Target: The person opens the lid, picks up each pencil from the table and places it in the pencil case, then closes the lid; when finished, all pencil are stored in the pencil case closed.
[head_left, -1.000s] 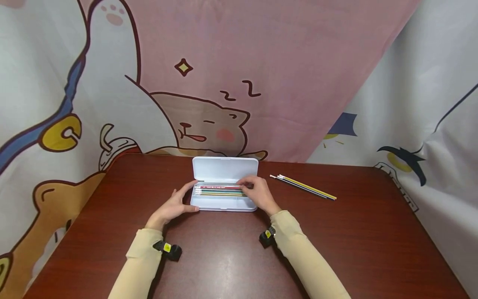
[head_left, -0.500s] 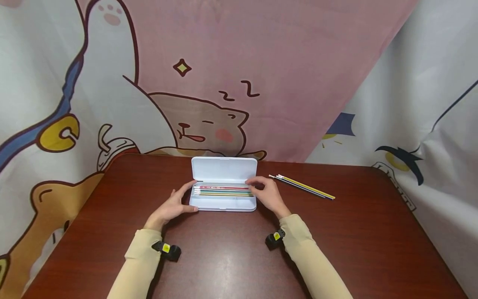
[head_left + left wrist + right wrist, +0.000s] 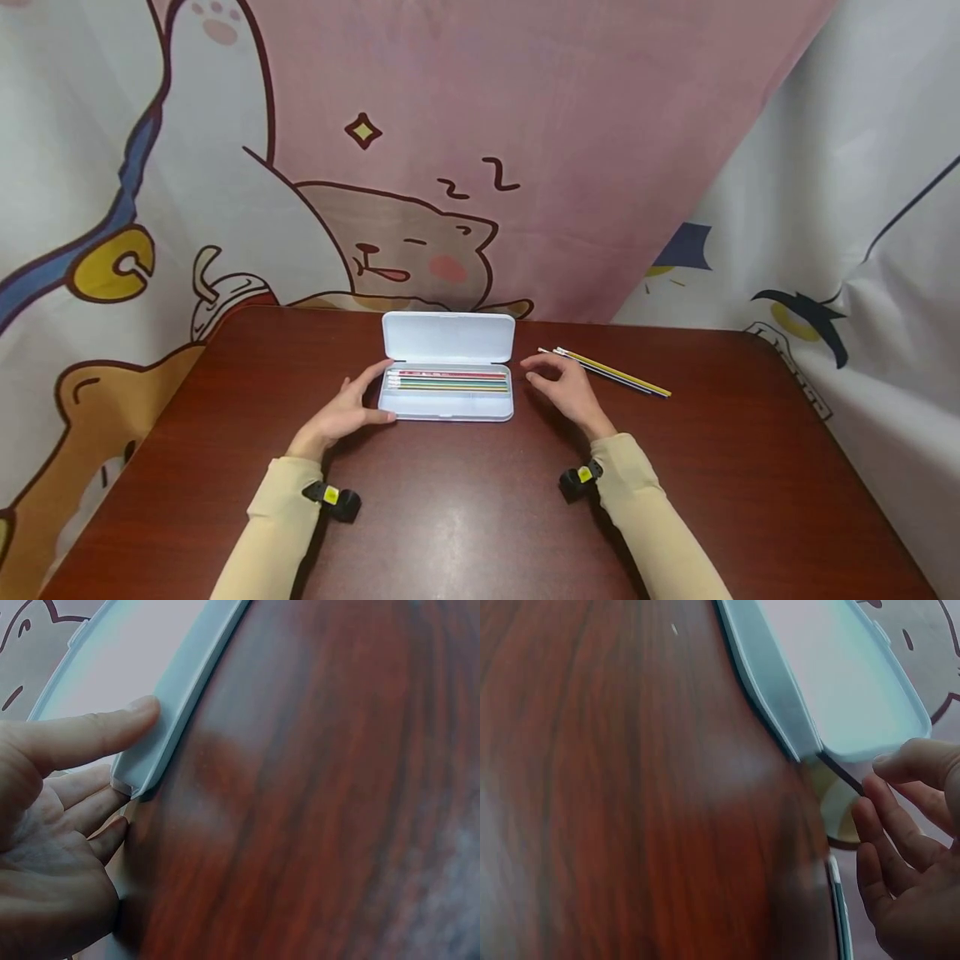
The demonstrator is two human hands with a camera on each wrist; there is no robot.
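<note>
A white pencil case [image 3: 442,408] lies with its lid [image 3: 450,336] raised near the back of the table. Several striped pencils [image 3: 450,381] rest side by side in its middle, white ends to the left. My left hand [image 3: 341,417] holds the case's left end, thumb on the front corner and fingers round the side; the left wrist view shows the thumb [image 3: 112,735] on the edge. Just beyond the case's right end is my right hand [image 3: 566,390], fingers loosely bent, nothing between them. In the right wrist view, its fingertips overlap the area beside the lid's corner.
Several loose pencils [image 3: 630,380], yellow and dark, lie slanted on the table to the right, behind the right hand. A cartoon-printed cloth [image 3: 585,167] hangs along the back and sides of the brown table [image 3: 450,517].
My right hand has come away from the pencils in the case and moved right toward the loose ones. My left hand keeps its place at the case's left end.
</note>
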